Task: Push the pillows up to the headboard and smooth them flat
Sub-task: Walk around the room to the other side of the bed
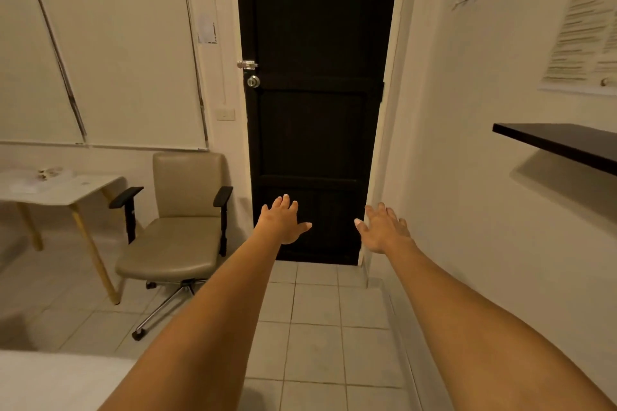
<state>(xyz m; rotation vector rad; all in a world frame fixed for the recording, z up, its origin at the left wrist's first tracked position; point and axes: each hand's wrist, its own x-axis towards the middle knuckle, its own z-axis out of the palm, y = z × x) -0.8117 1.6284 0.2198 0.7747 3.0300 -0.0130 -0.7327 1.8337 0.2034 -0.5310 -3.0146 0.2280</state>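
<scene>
Both my arms stretch straight out in front of me at about waist height. My left hand (283, 221) is open, palm down, fingers spread, holding nothing. My right hand (384, 228) is open the same way, a short gap to its right. Neither hand touches anything. No pillow and no headboard are in view. A white corner of what looks like the bed (50, 380) shows at the bottom left, below my left forearm.
A dark closed door (317, 103) stands straight ahead. A beige office chair (182, 220) on wheels and a white table (63, 192) with wooden legs are at the left. A dark wall shelf (561, 140) juts out at the right. Tiled floor (317, 327) runs to the door.
</scene>
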